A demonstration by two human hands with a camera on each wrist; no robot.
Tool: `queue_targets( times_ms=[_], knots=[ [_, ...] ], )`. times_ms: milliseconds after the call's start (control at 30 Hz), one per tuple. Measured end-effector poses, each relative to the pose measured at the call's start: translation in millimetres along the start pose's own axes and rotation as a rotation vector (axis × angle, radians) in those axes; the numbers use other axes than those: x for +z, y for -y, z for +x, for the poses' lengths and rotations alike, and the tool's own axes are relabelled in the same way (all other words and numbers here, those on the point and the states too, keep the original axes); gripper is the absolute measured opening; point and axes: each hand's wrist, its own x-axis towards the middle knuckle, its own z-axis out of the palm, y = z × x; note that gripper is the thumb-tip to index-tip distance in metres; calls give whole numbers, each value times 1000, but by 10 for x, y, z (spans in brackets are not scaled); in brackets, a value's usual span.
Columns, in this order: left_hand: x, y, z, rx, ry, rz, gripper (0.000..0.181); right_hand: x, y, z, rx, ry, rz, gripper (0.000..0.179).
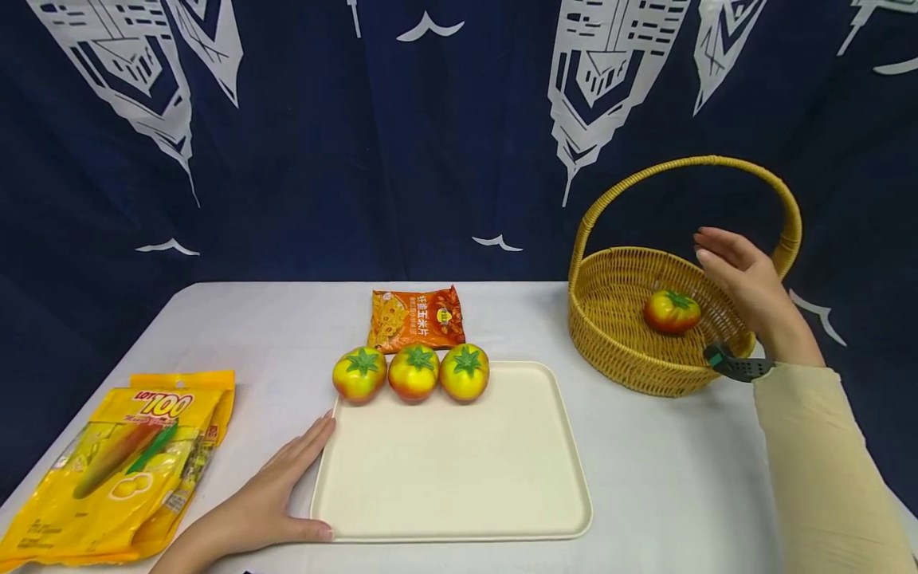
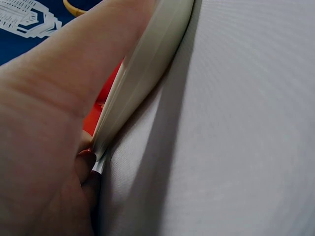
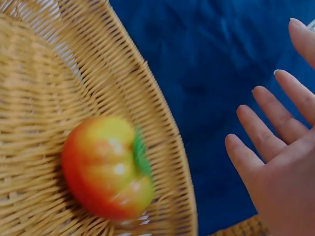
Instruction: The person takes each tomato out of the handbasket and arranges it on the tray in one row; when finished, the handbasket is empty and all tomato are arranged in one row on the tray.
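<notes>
My left hand (image 1: 268,494) rests against the left edge of a cream tray (image 1: 459,470), thumb at its near corner and fingers farther up the side. Three red-and-yellow toy tomatoes (image 1: 413,373) with green tops sit in a row along the tray's far left edge. Over the right side of a wicker basket (image 1: 624,351), my right hand (image 1: 746,279) is raised with nothing in it. In the right wrist view its fingers (image 3: 261,128) are spread and apart from the single tomato (image 3: 108,167) lying inside the basket.
An orange snack packet (image 1: 416,319) lies behind the row of tomatoes. Yellow candy bags (image 1: 122,470) are on the left of the white table (image 1: 653,478). The basket's tall handle (image 1: 688,163) arches above it, before a dark blue patterned curtain (image 1: 402,143).
</notes>
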Motion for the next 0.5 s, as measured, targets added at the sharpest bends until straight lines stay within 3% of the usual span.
queue_targets(
  times_ms=[167,500],
  knots=[
    [4,6,0,2,3,-1,115,-39,-159,0,102,41,-122,61],
    [-7,8,-2,12,3,-3,115,-6,-204,37,206,110,-152,79]
  ],
)
